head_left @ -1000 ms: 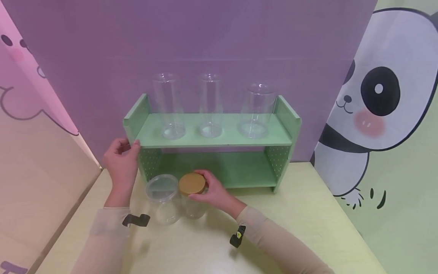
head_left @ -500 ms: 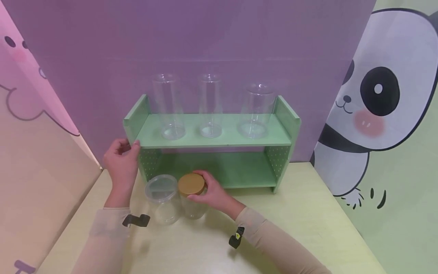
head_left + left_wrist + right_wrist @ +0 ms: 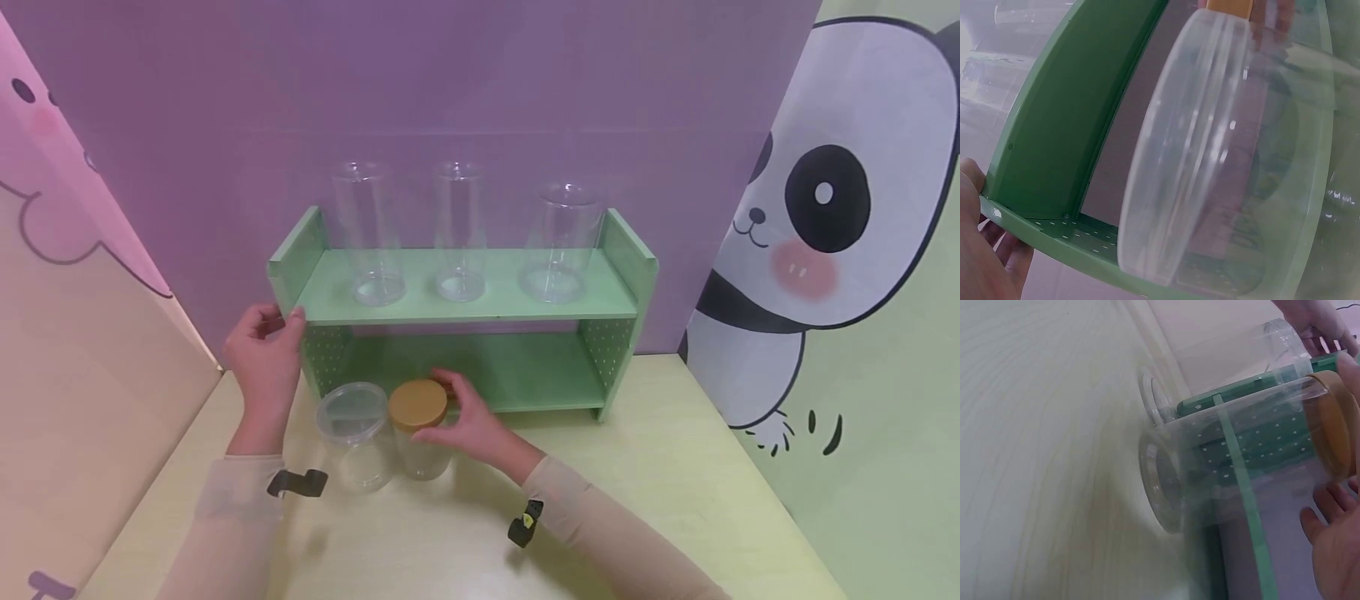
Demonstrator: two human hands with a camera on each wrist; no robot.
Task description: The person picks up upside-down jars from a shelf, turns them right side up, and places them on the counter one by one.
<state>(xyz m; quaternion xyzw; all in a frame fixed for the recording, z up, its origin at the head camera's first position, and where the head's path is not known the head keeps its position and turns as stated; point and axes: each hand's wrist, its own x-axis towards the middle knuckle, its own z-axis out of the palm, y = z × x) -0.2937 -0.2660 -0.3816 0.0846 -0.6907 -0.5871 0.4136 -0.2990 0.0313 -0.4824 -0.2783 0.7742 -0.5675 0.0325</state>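
Observation:
A two-tier green shelf (image 3: 472, 309) stands on the table. At its left side panel is my left hand (image 3: 266, 354), holding the panel's front edge with the thumb in front and the fingers curled by the outer side. In front of the shelf stand two clear jars, both upright. One jar (image 3: 354, 417) has a clear lid; the slimmer jar (image 3: 420, 454) beside it has a tan lid (image 3: 417, 403). My right hand (image 3: 472, 421) is around the tan lid with thumb and fingers spread. In the right wrist view its fingers (image 3: 1329, 512) stand off the jar.
Three clear lidless containers stand on the upper tier: a tall one (image 3: 369, 225) at left, a slim one (image 3: 460, 225) in the middle and a wider, shorter one (image 3: 561, 237) at right. A purple wall (image 3: 465, 75) rises behind the shelf.
The right hand's fingers have loosened and spread slightly from the tan lid, and its wrist has shifted a little to the right. The left hand and the jars keep their places.

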